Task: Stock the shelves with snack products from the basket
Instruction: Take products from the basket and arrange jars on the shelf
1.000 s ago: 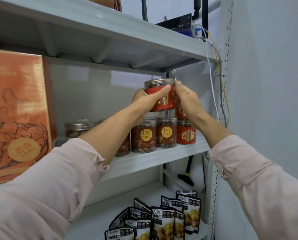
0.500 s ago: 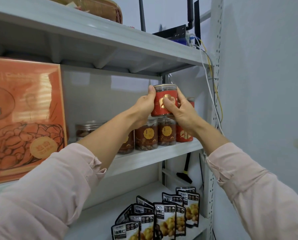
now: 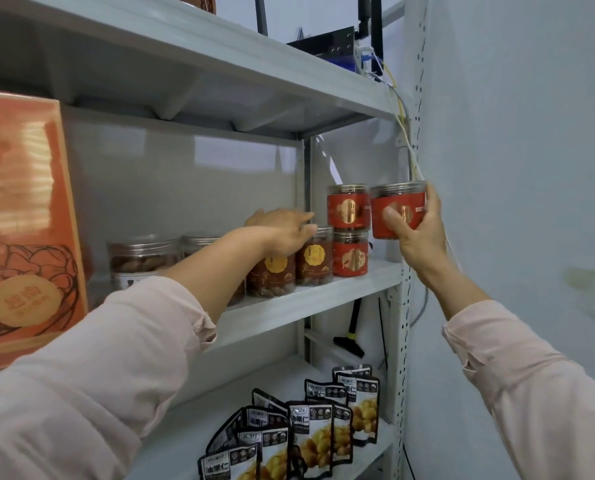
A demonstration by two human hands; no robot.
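- Up at the middle shelf (image 3: 309, 301), seen from the head camera, the person's right hand (image 3: 419, 237) grips a red-labelled snack jar (image 3: 398, 211), with the thumb across the label and the fingers curled round the far side.
- That held jar is upright in the air at the shelf's right end, just beside the upper jar of a two-high red stack (image 3: 348, 206) and level with it.
- Left hand (image 3: 284, 228) is spread with its fingers straight, reaching over the lids of the brown jars (image 3: 315, 261). It is blurred, so I cannot tell whether it touches them.
- Brown jars stand in a row on the shelf just left of the red stack, with clear-lidded jars (image 3: 143, 252) further left.
- An orange box (image 3: 22, 216) stands upright at the far left.
- Black snack pouches (image 3: 309, 434) stand in rows on the lower shelf (image 3: 199, 427).
- A black router (image 3: 327, 43) sits on the top shelf, and its cables (image 3: 406, 140) hang down the right post.
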